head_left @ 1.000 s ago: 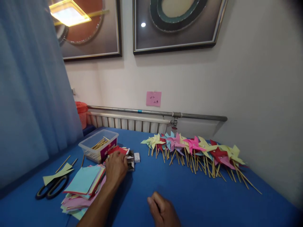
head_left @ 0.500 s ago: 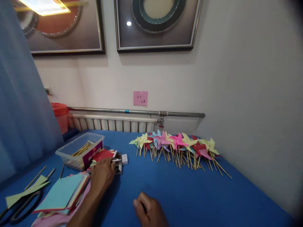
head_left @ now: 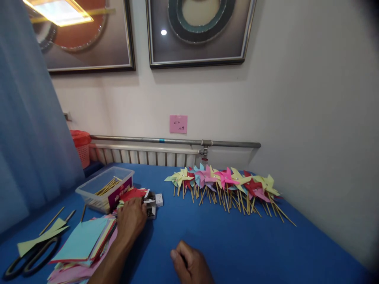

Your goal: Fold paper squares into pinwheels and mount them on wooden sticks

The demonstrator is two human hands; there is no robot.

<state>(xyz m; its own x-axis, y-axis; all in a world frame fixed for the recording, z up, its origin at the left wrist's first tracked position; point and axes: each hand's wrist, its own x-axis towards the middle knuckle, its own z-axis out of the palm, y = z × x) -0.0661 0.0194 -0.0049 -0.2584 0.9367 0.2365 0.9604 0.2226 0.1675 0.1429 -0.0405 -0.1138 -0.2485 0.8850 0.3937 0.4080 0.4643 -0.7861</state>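
Left hand at the small box, right hand curled over the table

The left hand (head_left: 132,216) is laid palm down, its fingertips set at the near-left side of an open small box (head_left: 152,215); whether anything is pinched cannot be told. The right hand (head_left: 191,262) is kept well apart from it, curled into a loose fist above the blue table (head_left: 237,248) – its inside is hidden.

The left hand is hemmed in on its left by a stack of paper (head_left: 85,238) and beyond by red paper (head_left: 134,194) and a clear tub (head_left: 122,191) of sticks (head_left: 109,186). More room is given on the right, where a broad stretch of blue runs from the box past the fist to the table's slanting right edge along the wall.

The small box is turned opening upward, its long axis pointed roughly away from the person, with a little white box (head_left: 159,199) just beside its right side. The pinwheels (head_left: 226,177) are lined up in a row, heads toward the wall, sticks mostly pointed back toward the person. The scissors (head_left: 34,254) are laid at far left, handles nearest.

Compared with one second ago, everything is seen farther left as the view has swung – the hands are held in nearly the same pose.
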